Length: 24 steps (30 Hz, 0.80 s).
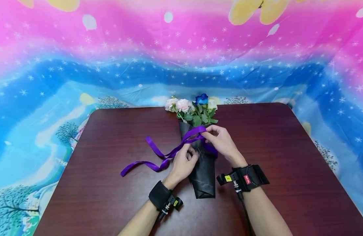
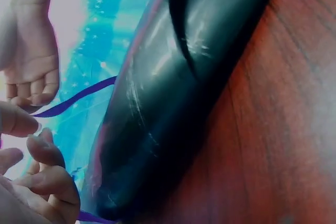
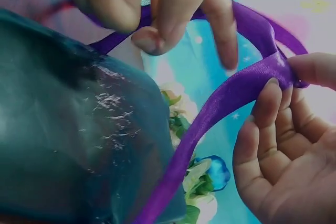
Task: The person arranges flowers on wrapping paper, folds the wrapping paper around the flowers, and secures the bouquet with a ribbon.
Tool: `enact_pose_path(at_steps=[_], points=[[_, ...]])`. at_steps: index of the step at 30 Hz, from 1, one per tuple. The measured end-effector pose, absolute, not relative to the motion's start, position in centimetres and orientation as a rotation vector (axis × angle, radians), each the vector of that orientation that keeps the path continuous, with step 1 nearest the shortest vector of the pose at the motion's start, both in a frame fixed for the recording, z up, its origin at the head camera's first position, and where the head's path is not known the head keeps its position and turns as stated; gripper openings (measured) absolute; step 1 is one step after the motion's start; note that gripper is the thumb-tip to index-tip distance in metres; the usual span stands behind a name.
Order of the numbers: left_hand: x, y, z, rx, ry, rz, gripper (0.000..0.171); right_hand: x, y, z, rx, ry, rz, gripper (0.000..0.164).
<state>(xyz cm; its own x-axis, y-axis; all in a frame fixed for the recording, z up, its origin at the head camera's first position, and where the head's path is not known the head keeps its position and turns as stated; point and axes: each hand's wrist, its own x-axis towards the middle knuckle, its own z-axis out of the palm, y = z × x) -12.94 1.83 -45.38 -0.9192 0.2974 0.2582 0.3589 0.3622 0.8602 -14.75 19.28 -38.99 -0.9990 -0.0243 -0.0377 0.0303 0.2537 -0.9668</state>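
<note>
A bouquet lies on the table, wrapped in black paper (image 1: 203, 173), with pink, white and blue flowers (image 1: 201, 99) at its far end. A purple ribbon (image 1: 196, 131) loops above the wrapping, and its two tails trail to the left. My right hand (image 1: 222, 141) pinches the looped ribbon between thumb and fingertips, seen closely in the right wrist view (image 3: 289, 156). Over the left side of the paper, my left hand (image 1: 182, 162) holds the ribbon in curled fingers; its exact grip is partly hidden. In the left wrist view, the wrapping (image 2: 173, 87) fills the middle.
The dark reddish-brown table (image 1: 95, 196) carries the bouquet near its middle. A patterned pink and blue cloth (image 1: 181, 59) hangs behind and along both sides. Each wrist wears a black strap (image 1: 249, 177) with a small camera, and a cable runs from the right one.
</note>
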Motion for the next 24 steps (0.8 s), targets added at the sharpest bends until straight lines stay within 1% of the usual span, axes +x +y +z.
enact_pose_path(at_steps=[8, 11, 14, 19, 24], points=[[-12.7, 1.7, -45.7, -0.757, -2.458, -1.617, 0.047, -15.0, 19.3, -39.9, 0.107, 2.456, -1.883, 0.023], [-12.6, 1.7, -46.0, -0.768, -2.443, -1.565, 0.053, -15.0, 19.3, -40.1, 0.133, 2.460, -1.873, 0.023], [-12.6, 1.8, -46.3, -0.754, -2.439, -1.524, 0.054, -14.9, 19.4, -40.2, 0.143, 2.462, -1.865, 0.023], [-12.7, 1.7, -46.3, -0.712, -2.462, -1.480, 0.051, -14.9, 19.5, -40.5, 0.127, 2.463, -1.835, 0.024], [-13.1, 1.6, -46.2, -0.713, -2.473, -1.480, 0.061, -14.6, 19.1, -40.5, 0.059, 2.431, -1.849, 0.024]])
